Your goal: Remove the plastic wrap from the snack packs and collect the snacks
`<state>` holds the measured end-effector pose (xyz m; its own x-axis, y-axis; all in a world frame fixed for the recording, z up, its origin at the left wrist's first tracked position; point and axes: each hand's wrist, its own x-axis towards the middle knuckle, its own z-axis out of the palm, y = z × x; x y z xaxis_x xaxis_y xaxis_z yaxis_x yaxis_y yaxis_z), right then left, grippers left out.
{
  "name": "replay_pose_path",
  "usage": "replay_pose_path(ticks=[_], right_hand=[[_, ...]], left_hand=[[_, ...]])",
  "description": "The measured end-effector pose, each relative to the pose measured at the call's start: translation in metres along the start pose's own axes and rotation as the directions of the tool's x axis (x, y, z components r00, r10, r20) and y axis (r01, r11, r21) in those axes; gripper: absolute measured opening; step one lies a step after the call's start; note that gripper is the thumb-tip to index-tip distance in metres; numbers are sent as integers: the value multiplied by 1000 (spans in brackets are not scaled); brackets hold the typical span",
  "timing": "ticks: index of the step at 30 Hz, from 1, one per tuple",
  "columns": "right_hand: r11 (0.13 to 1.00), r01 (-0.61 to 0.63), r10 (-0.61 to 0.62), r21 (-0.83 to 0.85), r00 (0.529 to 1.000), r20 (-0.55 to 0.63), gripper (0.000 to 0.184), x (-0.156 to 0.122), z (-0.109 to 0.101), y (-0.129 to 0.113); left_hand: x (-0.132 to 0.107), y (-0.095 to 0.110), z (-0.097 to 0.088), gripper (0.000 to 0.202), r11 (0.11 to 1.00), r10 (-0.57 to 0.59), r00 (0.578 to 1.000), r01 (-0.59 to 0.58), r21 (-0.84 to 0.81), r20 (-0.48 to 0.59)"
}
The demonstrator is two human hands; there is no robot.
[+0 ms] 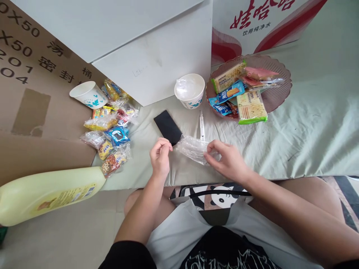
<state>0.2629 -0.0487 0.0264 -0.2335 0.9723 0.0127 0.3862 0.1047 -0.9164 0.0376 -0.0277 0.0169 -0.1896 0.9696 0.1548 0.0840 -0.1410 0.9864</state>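
A crumpled clear plastic bag point(191, 150) stretches between my two hands, low over the cloth. My left hand point(161, 157) pinches at its left end, thumb and fingertips pressed together. At the other end, my right hand point(226, 158) grips the bag's edge between thumb and fingers. Just behind my left hand lies a black phone point(168, 126), its lower corner close to the bag. A white utility knife point(202, 127) lies beyond the bag, near my right hand. Farther back stands a paper cup point(190, 98) with clear plastic film inside.
A pink ribbed plate point(283, 91) at the right holds several packaged biscuits point(252, 105). Wrapped snacks point(116, 135) are heaped at the left, with a tilted paper cup point(88, 95) by them. A yellow bottle point(53, 192) lies front left. Boxes point(157, 56) line the back.
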Motion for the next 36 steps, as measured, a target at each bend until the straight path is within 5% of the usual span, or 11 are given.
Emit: replay_pose_path(ticks=[3, 6, 9, 11, 16, 20, 22, 26, 31, 36], right_hand=[[997, 73, -74, 16, 995, 63, 11, -5, 10, -1], [979, 166, -182, 121, 973, 141, 12, -8, 13, 0], [971, 172, -201, 167, 964, 176, 14, -8, 10, 0], [976, 152, -179, 159, 968, 177, 17, -7, 6, 1], [986, 116, -129, 123, 986, 106, 18, 0, 1, 1], [988, 110, -116, 107, 992, 49, 14, 4, 0, 4], [989, 108, -113, 104, 993, 39, 14, 6, -1, 5], [998, 63, -63, 18, 998, 6, 13, 8, -2, 9], [998, 45, -43, -44, 998, 39, 10, 14, 2, 12], [999, 28, -27, -35, 999, 43, 9, 21, 4, 12]], left_hand=[[-9, -1, 6, 24, 993, -54, 966, 26, 111, 254], [-14, 2, 14, 41, 972, -232, 825, 213, 96, 516], [-14, 4, 19, 44, 935, -329, 723, 338, 104, 608], [-12, 2, 19, 42, 924, -357, 744, 368, 99, 564], [-4, -10, 11, 39, 944, -325, 881, 321, 72, 343], [0, -12, 1, 30, 967, -44, 969, -19, 254, 242], [3, -8, -3, 23, 909, 96, 976, -167, 382, 198], [26, 4, 1, 10, 815, 210, 974, -224, 534, 88], [93, 26, 28, 7, 629, 390, 910, -373, 682, 137], [155, 40, 52, 21, 635, 391, 907, -391, 667, 159]])
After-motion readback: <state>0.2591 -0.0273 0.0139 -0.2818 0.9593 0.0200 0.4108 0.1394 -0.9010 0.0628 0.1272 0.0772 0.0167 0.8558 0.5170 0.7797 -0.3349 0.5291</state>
